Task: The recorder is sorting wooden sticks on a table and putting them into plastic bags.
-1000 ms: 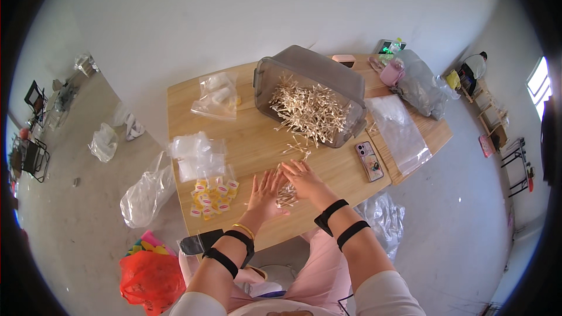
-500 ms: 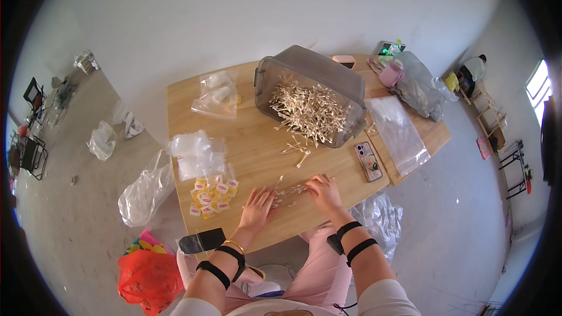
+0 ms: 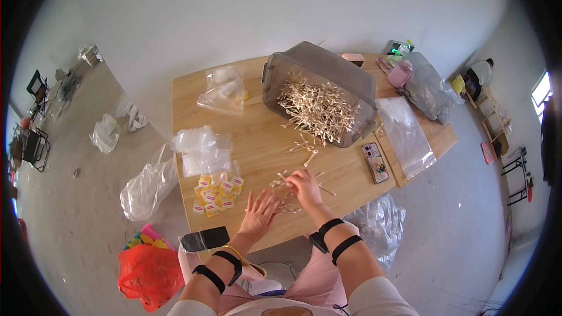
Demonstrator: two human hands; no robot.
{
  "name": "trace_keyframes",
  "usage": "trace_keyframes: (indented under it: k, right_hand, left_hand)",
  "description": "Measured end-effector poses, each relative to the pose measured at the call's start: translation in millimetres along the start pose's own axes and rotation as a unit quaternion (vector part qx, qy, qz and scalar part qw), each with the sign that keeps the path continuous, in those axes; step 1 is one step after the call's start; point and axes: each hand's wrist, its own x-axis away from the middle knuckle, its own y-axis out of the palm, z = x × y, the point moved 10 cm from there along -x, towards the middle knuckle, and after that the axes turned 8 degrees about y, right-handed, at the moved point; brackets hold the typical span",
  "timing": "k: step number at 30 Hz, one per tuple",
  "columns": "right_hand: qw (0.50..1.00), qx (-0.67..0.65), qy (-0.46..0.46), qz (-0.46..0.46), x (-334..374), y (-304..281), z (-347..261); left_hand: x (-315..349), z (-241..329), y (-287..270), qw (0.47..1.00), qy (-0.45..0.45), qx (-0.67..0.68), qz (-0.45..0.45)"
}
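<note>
My left hand [image 3: 261, 215] lies on the wooden table with its fingers spread, beside several loose cotton swabs [image 3: 288, 207]. Just to its right, my right hand [image 3: 305, 188] is closed in a pinch on cotton swabs [image 3: 281, 179]; their tips poke out at its left side, and its fingers partly hide them. One more swab [image 3: 327, 191] lies just right of that hand. Farther back, a grey plastic bin [image 3: 319, 52] rests on its side, its opening facing me, with a big heap of swabs [image 3: 319, 108] in it. A few strays [image 3: 309, 151] have spilled in front.
Left on the table are clear plastic bags [image 3: 205, 151], yellow-and-white packets [image 3: 218, 196] and a black pouch [image 3: 205, 239]. A phone [image 3: 375, 162] and a long clear bag [image 3: 405, 134] lie to the right. Behind stand a pink cup [image 3: 400, 74] and a grey bag [image 3: 424, 90].
My right hand has moved left and a little away from me, toward the left hand, and swabs now show at its fingers. My left hand's fingers have spread. The view has shifted slightly.
</note>
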Motion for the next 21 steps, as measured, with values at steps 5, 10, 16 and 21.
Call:
trace_keyframes:
  k: [5, 10, 16, 21]
  right_hand:
    - [0.995, -0.031, -0.048, -0.081, 23.7, 28.6, -43.2]
    - [0.997, -0.008, 0.024, -0.074, 26.0, -12.9, -2.3]
    - [0.995, 0.037, 0.044, -0.082, 37.4, -26.1, 31.2]
    - [0.997, 0.026, 0.052, -0.056, 38.1, -30.2, 44.2]
  left_hand:
    - [-1.1, -23.6, -15.3, 0.992, -0.124, -0.019, 0.000]
    - [-10.3, -37.4, -15.8, 0.987, -0.154, 0.010, -0.034]
    - [-21.6, -32.3, -3.1, 0.993, -0.086, 0.046, -0.065]
    - [-17.0, -17.1, 4.0, 0.997, -0.035, 0.053, -0.036]
